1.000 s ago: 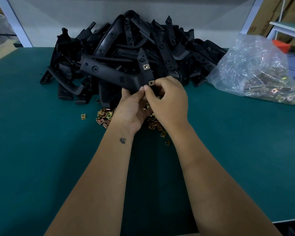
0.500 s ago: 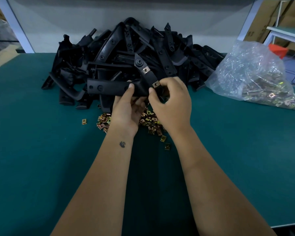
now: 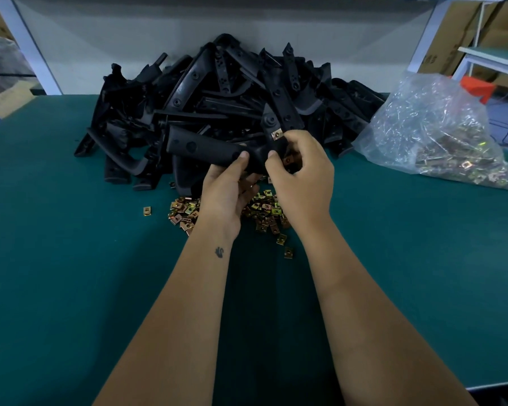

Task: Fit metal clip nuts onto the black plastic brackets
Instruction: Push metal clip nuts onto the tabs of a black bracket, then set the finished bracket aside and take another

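Above the loose clip nuts [image 3: 264,210], both hands' fingers [image 3: 242,156] pinch a bracket [image 3: 206,149] lying left-right, its clipped arm [image 3: 272,127] pointing up.

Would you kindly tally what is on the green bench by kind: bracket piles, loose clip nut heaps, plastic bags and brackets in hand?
Bracket pile: 1
Loose clip nut heap: 1
Plastic bag of clip nuts: 1
Bracket in hand: 1
Total: 4

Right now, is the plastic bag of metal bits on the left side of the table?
No, the clear plastic bag lies on the right of the green table, beside the black bracket pile.
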`<action>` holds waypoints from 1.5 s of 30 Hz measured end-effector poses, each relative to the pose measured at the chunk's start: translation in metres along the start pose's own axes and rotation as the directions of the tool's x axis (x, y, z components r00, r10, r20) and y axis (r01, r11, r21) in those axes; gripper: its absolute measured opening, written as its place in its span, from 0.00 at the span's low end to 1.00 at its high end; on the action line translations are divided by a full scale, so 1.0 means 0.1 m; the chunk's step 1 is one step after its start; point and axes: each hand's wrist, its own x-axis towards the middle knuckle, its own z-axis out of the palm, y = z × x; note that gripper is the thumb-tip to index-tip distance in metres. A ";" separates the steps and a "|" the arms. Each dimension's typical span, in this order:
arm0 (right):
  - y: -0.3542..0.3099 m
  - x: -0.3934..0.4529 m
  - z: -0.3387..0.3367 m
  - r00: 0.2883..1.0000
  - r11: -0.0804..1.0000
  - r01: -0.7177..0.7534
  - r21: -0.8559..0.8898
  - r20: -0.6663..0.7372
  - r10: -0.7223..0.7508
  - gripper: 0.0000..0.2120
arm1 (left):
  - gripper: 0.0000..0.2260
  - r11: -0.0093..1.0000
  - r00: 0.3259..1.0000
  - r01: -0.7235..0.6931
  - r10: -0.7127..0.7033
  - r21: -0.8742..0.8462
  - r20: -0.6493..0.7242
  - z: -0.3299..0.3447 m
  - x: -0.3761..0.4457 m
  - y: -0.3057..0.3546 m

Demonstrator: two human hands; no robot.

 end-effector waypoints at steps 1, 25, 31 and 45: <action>0.00 0.00 0.00 1.000 1.000 -0.017 0.014 0.001 0.017 0.08 | 0.03 1.000 1.000 -0.004 0.003 0.024 0.003 0.01 -0.01 -0.01; 0.15 -0.10 -1.28 0.683 0.690 -0.401 0.603 -0.306 0.664 0.06 | 0.05 0.963 0.977 0.106 -0.148 0.248 0.157 1.51 -0.86 -0.66; 0.52 -0.33 -2.49 0.417 0.729 -0.322 0.604 -0.600 0.683 0.07 | 0.06 0.872 0.814 0.061 -0.325 0.486 0.481 2.32 -1.50 -1.26; 1.28 -1.74 -4.25 -0.472 0.673 0.023 0.739 -0.586 0.659 0.08 | 0.08 0.576 0.185 -0.026 -0.801 0.817 0.570 2.50 -2.80 -2.49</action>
